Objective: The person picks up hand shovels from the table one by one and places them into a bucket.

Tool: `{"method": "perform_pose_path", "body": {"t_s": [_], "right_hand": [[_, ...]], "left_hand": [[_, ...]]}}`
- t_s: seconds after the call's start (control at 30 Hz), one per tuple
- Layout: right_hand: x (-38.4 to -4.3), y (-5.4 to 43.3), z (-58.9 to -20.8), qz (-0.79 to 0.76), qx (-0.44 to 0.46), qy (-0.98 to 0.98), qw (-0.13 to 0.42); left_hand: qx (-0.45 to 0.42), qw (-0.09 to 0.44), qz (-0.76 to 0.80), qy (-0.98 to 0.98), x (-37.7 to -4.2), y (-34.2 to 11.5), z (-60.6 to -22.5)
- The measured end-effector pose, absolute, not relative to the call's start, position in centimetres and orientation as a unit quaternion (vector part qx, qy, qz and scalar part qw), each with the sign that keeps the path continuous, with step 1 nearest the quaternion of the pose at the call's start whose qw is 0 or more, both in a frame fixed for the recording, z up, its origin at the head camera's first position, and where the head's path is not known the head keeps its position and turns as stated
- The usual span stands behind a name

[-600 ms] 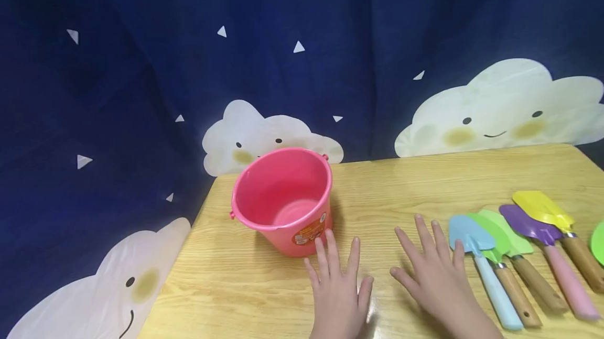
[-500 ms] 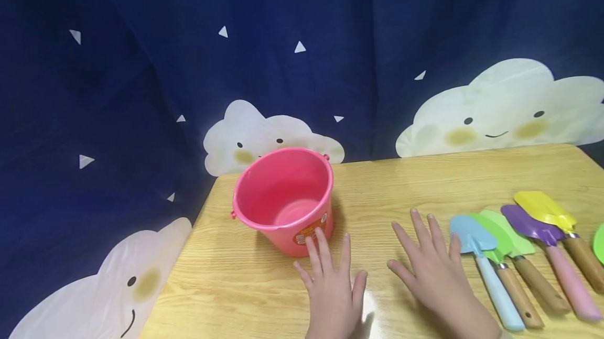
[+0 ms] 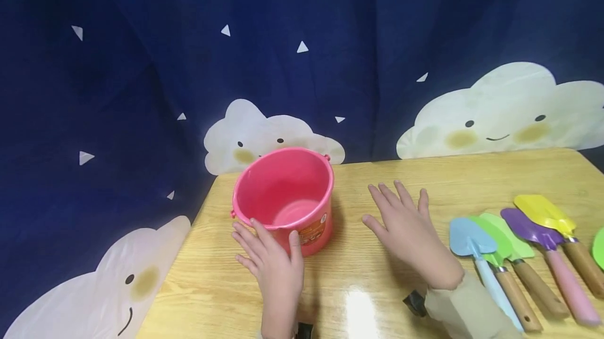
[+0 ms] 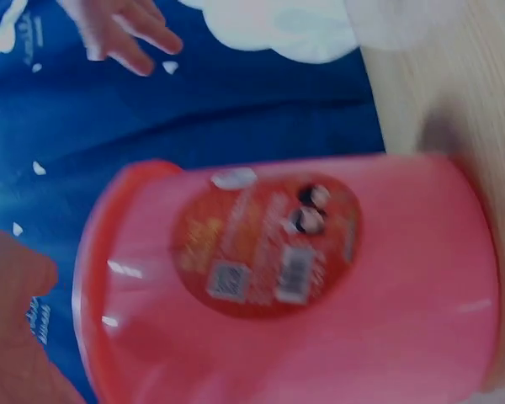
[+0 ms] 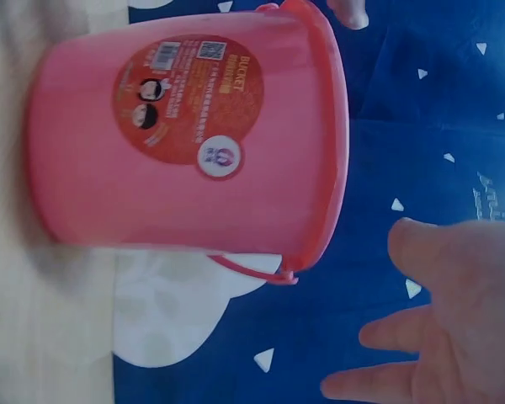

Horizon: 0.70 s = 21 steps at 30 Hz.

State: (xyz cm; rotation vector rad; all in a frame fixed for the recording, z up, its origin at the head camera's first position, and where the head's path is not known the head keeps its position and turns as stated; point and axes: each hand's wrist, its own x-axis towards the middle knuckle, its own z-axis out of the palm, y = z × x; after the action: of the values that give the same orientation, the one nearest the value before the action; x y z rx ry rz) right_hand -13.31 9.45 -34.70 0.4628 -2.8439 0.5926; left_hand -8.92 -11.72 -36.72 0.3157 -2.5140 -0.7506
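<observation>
A pink plastic bucket (image 3: 302,203) stands upright on the wooden table, its inside bare and an orange label (image 4: 269,244) on its near side. My left hand (image 3: 276,271) has its fingers spread, its fingertips right at the bucket's near rim in the head view. To the right of the bucket, apart from it, my right hand (image 3: 406,229) hovers over the table with straight, spread fingers. In the right wrist view, the bucket's handle (image 5: 252,269) hangs behind the rim. Neither hand holds anything.
Several toy trowels lie at the right: a light blue one (image 3: 473,239), green ones, a purple one with a pink handle (image 3: 571,281) and a yellow one (image 3: 542,212). A dark blue curtain (image 3: 368,56) with clouds hangs behind the table (image 3: 203,297).
My left hand has moved left and up to the bucket's near rim. My right hand has moved up and left, away from the trowels. The bucket stays in place.
</observation>
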Motion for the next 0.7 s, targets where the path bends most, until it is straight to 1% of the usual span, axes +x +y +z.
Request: {"method": "perform_pose_path", "body": {"t_s": [0.17,0.3,0.5,0.6,0.7], "right_hand": [[-14.7,7.9,-33.6,0.2,0.159,-0.963,0.088],[-16.4,6.7,-33.0,0.211,0.153,-0.964,0.056],[-18.9,5.3,-32.3,0.233,0.142,-0.962,-0.012],[-19.6,4.9,-32.2,0.249,0.132,-0.958,-0.044],[-20.2,4.4,-32.4,0.263,0.123,-0.955,-0.061]], "left_hand": [[0.139,0.252,-0.307,-0.907,-9.9,-12.9,-37.2],[0.159,0.248,-0.353,-0.888,-10.6,-13.8,-37.5],[0.189,0.201,-0.434,-0.858,-11.0,-15.2,-37.1],[0.189,0.173,-0.465,-0.847,-11.2,-15.7,-36.9],[0.18,0.157,-0.487,-0.84,-11.4,-15.9,-37.0]]}}
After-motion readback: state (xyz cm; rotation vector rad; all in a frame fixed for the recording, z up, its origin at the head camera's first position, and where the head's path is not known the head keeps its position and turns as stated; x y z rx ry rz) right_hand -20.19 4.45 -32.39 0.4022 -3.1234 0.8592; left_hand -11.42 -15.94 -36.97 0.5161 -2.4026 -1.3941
